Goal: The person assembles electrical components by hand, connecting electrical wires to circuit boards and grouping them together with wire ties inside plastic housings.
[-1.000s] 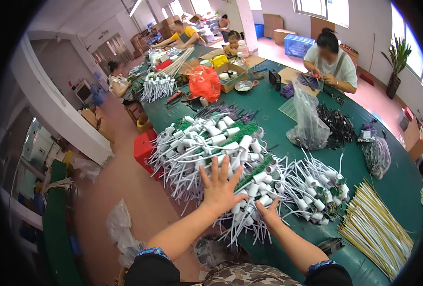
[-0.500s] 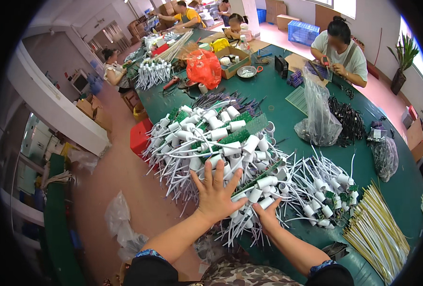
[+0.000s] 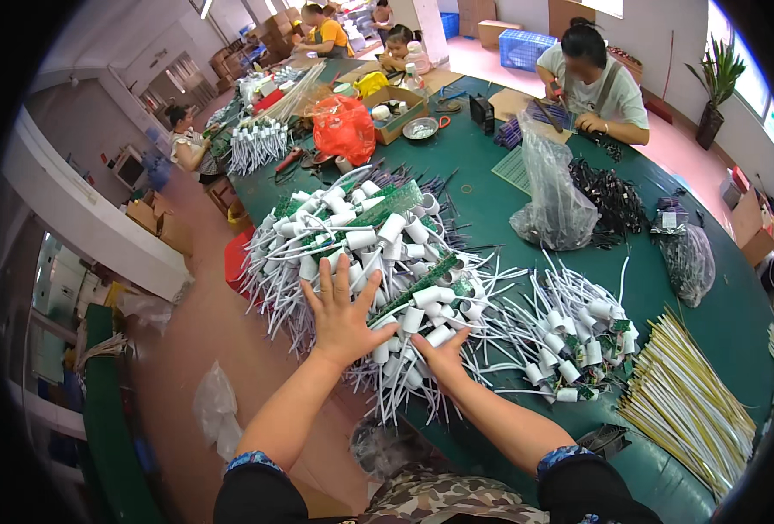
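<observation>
A large heap of white cylindrical caps with white wires (image 3: 361,237) lies along the table's left edge, green circuit board strips (image 3: 387,208) among them. My left hand (image 3: 341,319) rests on its near side, fingers spread, palm down. Just to the right, my right hand (image 3: 443,356) touches the near right side of the heap. Its thumb and a finger stand apart by the white caps; the other fingers are hidden. A smaller heap of similar wired caps (image 3: 579,341) lies to the right of my right hand.
On the green table (image 3: 483,214) lie a bundle of yellow and white wires (image 3: 688,397), a clear plastic bag (image 3: 548,196), black cables (image 3: 609,201), a red plastic bag (image 3: 343,127) and a cardboard box (image 3: 395,113). A co-worker (image 3: 596,83) handles parts across the table; other people sit farther back.
The whole view has shifted somewhat. Both hands have moved left and slightly away, and the upper caps and board strips of the large heap have shifted the same way.
</observation>
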A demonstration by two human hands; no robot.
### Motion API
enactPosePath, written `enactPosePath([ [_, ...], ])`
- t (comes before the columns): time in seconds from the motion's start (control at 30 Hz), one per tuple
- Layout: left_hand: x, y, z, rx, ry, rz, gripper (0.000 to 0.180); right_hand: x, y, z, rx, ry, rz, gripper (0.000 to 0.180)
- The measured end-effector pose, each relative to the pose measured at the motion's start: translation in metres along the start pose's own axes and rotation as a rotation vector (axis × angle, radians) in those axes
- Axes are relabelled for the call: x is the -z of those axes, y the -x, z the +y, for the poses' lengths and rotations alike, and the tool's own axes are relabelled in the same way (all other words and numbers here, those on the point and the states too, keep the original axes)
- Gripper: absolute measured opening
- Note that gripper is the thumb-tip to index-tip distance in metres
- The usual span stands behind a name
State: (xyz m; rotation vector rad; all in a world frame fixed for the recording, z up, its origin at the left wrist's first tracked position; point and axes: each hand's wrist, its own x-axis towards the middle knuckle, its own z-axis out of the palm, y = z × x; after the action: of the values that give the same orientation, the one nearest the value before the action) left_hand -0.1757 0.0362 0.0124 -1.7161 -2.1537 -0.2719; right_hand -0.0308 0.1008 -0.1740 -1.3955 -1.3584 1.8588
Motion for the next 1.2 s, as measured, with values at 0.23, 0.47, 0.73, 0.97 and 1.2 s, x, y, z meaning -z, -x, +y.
enactPosePath([
  [0.23, 0.007, 0.006, 0.007, 0.01, 0.031, -0.014, 0.087, 0.058, 0.019, -0.033, -0.003, 0.13, -0.264, 0.124],
  [0.47, 0.028, 0.04, 0.019, -0.02, 0.194, 0.098, 0.051, 0.119, 0.012, -0.146, 0.524, 0.562, 0.048, 0.032],
  [0.73, 0.041, 0.068, 0.039, -0.004, 0.37, 0.14, 0.031, 0.094, -0.033, -0.188, 0.938, 0.778, -0.119, 0.041],
  [0.97, 0.085, 0.044, 0.046, -0.113, 0.531, 0.252, 0.032, 0.129, 0.111, -0.245, 1.174, 0.726, -0.398, 0.026],
  [1.2, 0.115, -0.003, 0.121, -0.414, 0.904, -0.101, 0.041, 0.173, 0.202, -0.19, 0.354, -0.048, -0.159, 0.021],
])
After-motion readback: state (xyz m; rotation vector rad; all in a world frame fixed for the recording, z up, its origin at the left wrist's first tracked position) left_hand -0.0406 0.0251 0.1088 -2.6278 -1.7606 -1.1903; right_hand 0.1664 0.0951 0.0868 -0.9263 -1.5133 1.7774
